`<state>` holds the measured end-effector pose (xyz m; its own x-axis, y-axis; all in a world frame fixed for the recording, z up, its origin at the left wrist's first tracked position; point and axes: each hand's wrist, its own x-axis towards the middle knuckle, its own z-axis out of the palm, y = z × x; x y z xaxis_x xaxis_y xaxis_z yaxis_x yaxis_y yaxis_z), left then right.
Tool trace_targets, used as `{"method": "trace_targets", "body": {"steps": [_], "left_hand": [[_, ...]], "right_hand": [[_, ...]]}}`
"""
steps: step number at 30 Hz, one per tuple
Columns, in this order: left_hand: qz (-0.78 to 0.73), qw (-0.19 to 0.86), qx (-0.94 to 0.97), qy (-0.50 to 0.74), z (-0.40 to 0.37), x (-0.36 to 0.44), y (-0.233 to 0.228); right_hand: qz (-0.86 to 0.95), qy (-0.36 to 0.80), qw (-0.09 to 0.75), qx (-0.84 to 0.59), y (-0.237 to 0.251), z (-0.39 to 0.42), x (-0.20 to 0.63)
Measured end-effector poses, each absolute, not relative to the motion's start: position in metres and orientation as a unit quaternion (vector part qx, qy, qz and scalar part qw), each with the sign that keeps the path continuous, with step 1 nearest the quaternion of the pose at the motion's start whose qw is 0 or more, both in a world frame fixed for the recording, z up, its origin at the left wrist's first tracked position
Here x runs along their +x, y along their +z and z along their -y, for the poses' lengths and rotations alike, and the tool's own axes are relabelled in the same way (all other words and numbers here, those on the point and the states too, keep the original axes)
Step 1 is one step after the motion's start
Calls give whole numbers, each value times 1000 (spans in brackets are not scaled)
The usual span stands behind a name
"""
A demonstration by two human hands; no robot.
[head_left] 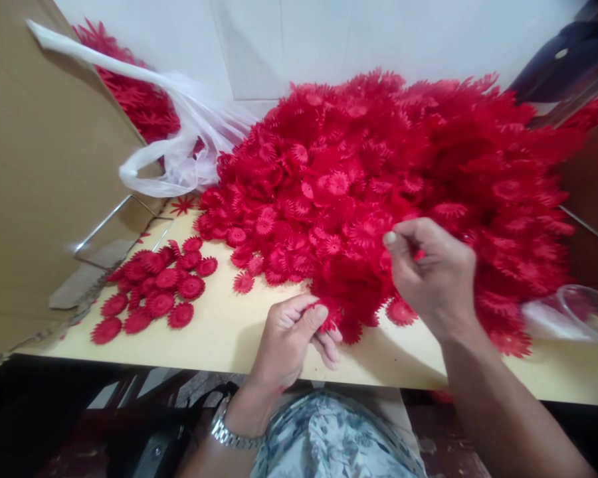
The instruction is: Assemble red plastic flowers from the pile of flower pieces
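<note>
My left hand (pixel 294 335) is low over the front of the table, its thumb and forefinger pinching a red toothed-edge flower piece (pixel 329 315). The other fingers of that hand stretch out below the piece. My right hand (pixel 431 265) is raised to the right, in front of a big heap of red flower pieces (pixel 359 172). Its thumb and forefinger are pressed together and the rest are curled in; whatever is between them is too small to make out. A single flower piece (pixel 401 311) lies on the table below that hand.
A smaller pile of thicker red rosettes (pixel 160 304) sits to the left on the pale table (pixel 219 325). Behind it are a white plastic bag (pixel 194 156), a cardboard sheet (pixel 40 166) and a wire frame (pixel 104 226). A clear round container (pixel 591 309) stands at the right.
</note>
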<state>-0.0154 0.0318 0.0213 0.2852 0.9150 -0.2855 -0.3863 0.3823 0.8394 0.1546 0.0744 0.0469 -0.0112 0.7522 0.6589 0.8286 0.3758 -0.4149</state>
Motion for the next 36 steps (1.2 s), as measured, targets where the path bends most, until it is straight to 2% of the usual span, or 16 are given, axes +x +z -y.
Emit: {"method": "trace_targets", "body": {"steps": [4, 7, 10, 14, 20, 24, 27, 29, 32, 34, 36], "left_hand": [[-397, 725, 323, 460, -35, -15, 20], [-414, 721, 315, 457, -37, -16, 18], [-430, 721, 311, 446, -36, -17, 15], [-476, 685, 343, 433, -35, -16, 14], [-499, 661, 380, 411, -34, -16, 12], [-438, 700, 407, 391, -30, -19, 11], [-410, 722, 389, 400, -27, -20, 13], [-405, 724, 364, 424, -28, -19, 15], [-413, 719, 331, 451, -30, -17, 18], [-424, 714, 319, 457, -32, -17, 18], [-430, 711, 315, 458, -34, -17, 17]], "right_hand": [[735, -133, 336, -573, 47, -87, 170], [734, -126, 357, -564, 47, -80, 168], [763, 10, 395, -511, 47, -64, 156], [778, 230, 385, -440, 44, -48, 139], [768, 377, 341, -389, 40, -47, 134], [743, 321, 385, -444, 41, -48, 137], [695, 172, 453, -531, 41, -58, 147], [701, 43, 434, -564, 40, -68, 157], [738, -88, 342, -575, 40, -78, 170], [740, -115, 328, -576, 41, -76, 172], [744, -75, 354, -562, 43, -69, 167]]}}
